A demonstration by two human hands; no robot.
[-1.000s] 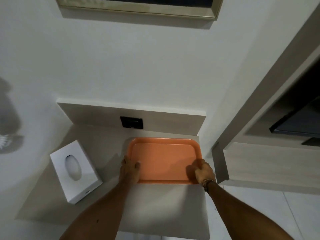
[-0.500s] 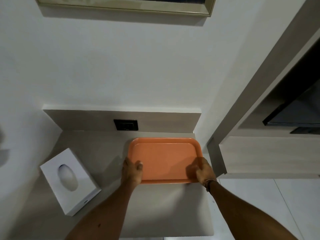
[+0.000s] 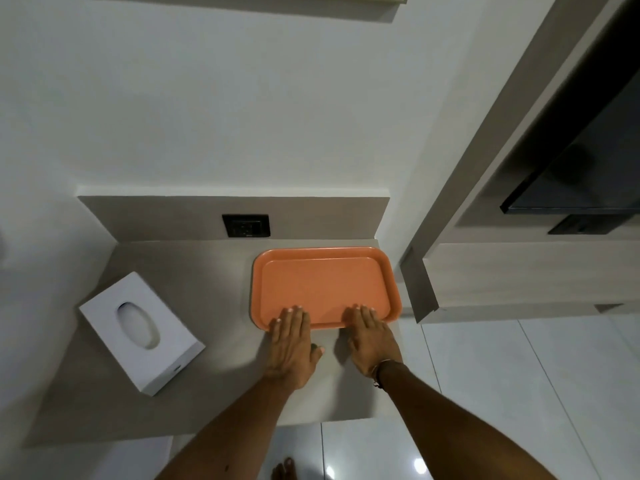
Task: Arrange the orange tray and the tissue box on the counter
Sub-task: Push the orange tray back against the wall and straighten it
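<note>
Your orange tray lies flat on the grey counter, pushed toward the back right corner: its far edge sits near the low backsplash and its right edge runs close to the counter's right side. The tray carries nothing on it.

Your left hand is laid flat, palm down, with the fingers straight and together; the fingertips rest on the near rim of the tray toward its left corner, while the palm and the thumb stay over the counter in front of it. Your right hand matches it: flat, fingers extended, fingertips on the near rim toward the right corner, heel of the hand over the counter. Neither hand is curled around anything; both are spread flat and grasp nothing. A thin band circles your right wrist.

The white tissue box sits on the left part of the counter, well apart from the tray and from both hands. It is turned at an angle to the counter's edges, oval opening facing up, with tissue showing pale inside the slot.

A dark wall socket plate is set in the backsplash, just behind and left of the tray. To the right stands a wood-toned cabinet with a dark screen above its shelf. Glossy white floor tiles show below, and toes of a bare foot appear at the bottom edge
</note>
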